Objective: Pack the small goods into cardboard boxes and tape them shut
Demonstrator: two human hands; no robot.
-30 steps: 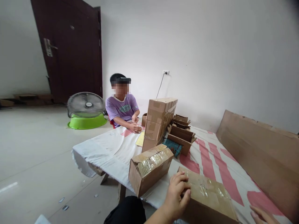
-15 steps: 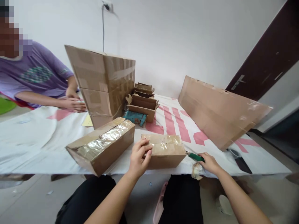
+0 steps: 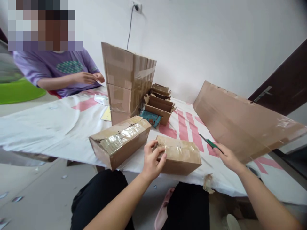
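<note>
While my left hand clasps, seemingly for steadying, a brown cardboard box, my right hand pinches a green-handled blade.

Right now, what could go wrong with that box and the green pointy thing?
The green-handled tool in the right hand has a slim, pointed end. The left hand is on the taped box nearby, so a slip might hurt those fingers. That box also sits close to the near edge of the table, so a hard pull might make it fall.
</note>
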